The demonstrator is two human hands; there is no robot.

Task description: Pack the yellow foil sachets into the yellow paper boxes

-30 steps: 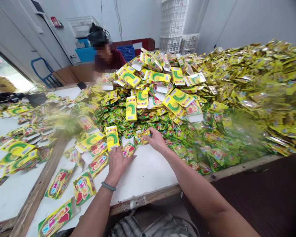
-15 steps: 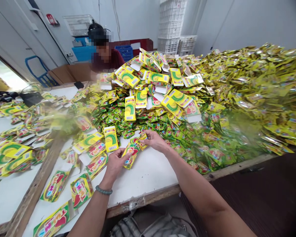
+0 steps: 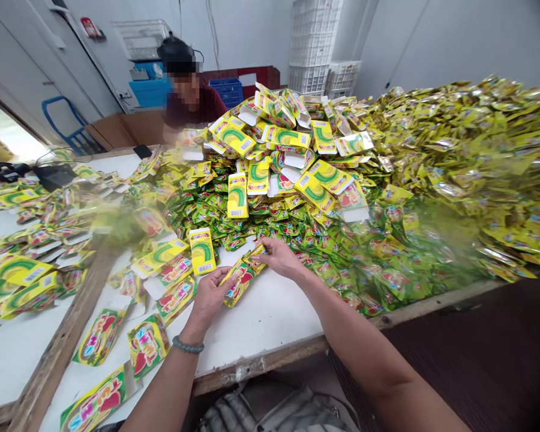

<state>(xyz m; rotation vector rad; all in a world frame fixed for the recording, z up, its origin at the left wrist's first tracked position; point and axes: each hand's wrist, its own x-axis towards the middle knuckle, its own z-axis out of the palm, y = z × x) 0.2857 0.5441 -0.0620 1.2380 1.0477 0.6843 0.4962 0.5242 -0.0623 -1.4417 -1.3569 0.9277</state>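
My left hand is closed around the lower part of a small yellow-green carton, which lies tilted over the white tabletop. At the carton's far end my right hand pinches a small yellow packet; how far the packet sits inside the carton I cannot make out. Just beyond my left hand a yellow carton with a green ring print stands nearly upright. Green packets lie heaped right behind both hands.
Cartons are piled on top of the packet heap, and yellow packets spread to the right. More cartons lie at left, beside a wooden strip. Across the table is another person. White crates stand behind.
Both hands stay almost in place with the carton and the packet. The right hand has shifted very slightly, and the view has tilted a little.
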